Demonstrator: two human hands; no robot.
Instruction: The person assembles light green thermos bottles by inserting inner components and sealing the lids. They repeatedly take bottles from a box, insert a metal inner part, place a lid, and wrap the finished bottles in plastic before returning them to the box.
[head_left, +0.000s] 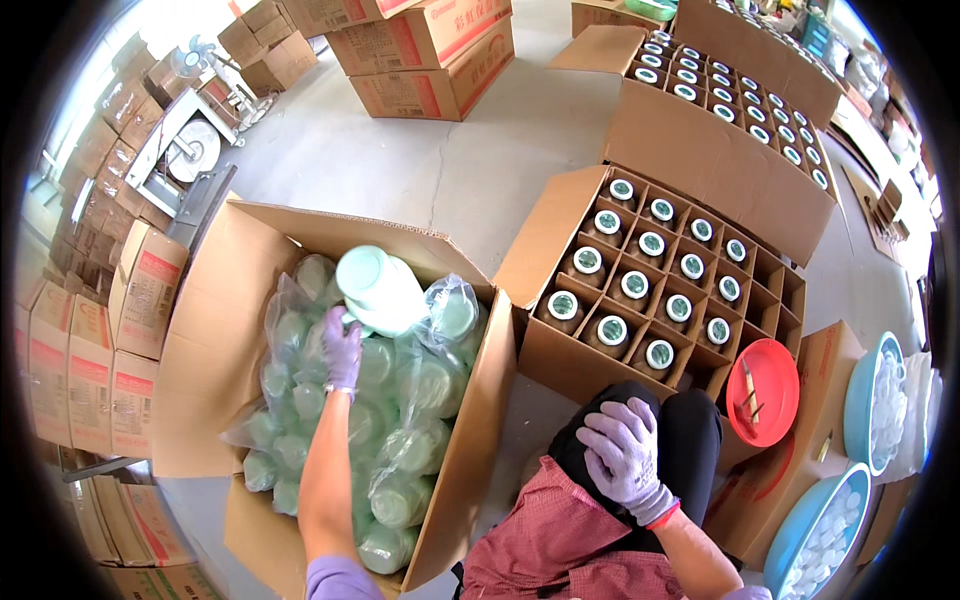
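My left hand (343,352), in a pale purple glove, is closed at the handle of a pale green plastic jug (385,292). The jug lies tilted on top of several similar green pieces wrapped in clear plastic bags (400,390). All of these are inside an open cardboard box (190,340) on the left. My right hand (622,455), gloved the same way, rests on my dark-trousered knee with loosely bent fingers and holds nothing.
A divided carton (570,370) holds several bottles (634,285) with pale rims; some right-hand compartments are bare. Beside it sits a red dish (768,400) with a small tool. Blue basins (815,520) of translucent pieces stand at right. Stacked cartons (430,60) are behind.
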